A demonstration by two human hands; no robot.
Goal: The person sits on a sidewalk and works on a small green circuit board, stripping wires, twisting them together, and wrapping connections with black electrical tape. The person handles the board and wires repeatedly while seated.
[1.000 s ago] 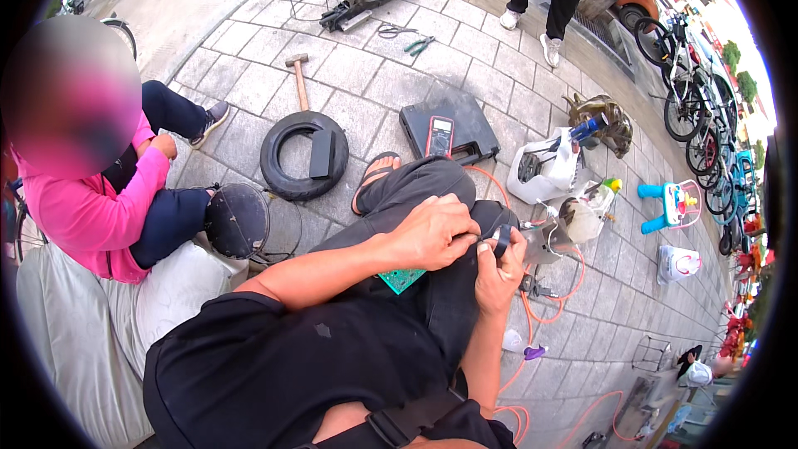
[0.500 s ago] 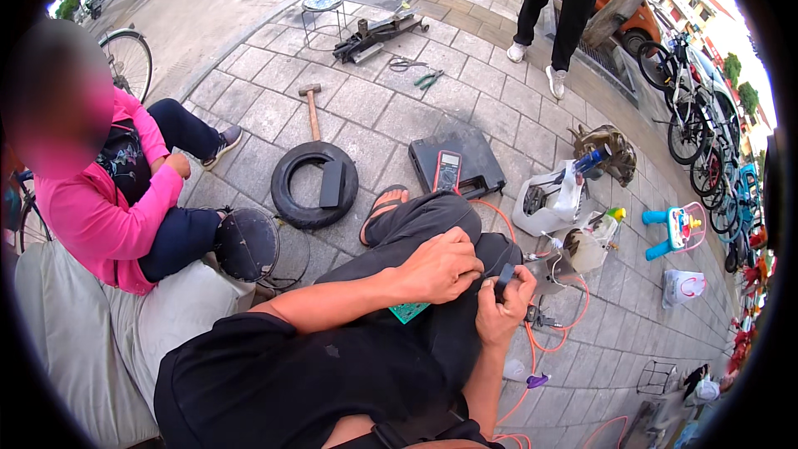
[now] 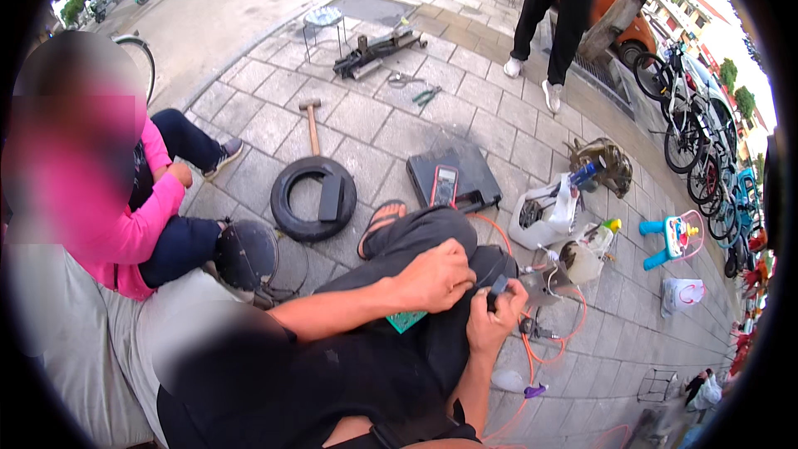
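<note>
left hand (image 3: 436, 279): grip curled, contents unclear; green board (image 3: 405, 322) near | right hand (image 3: 496, 314): grip pinching small dark piece (image 3: 498, 287)

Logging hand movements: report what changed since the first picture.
The view shifted; the scene sits lower. The small, black, flat-sided part in the right hand seems turned. Nothing visibly let go. The curled left hand and flat green board stayed much as they were.
</note>
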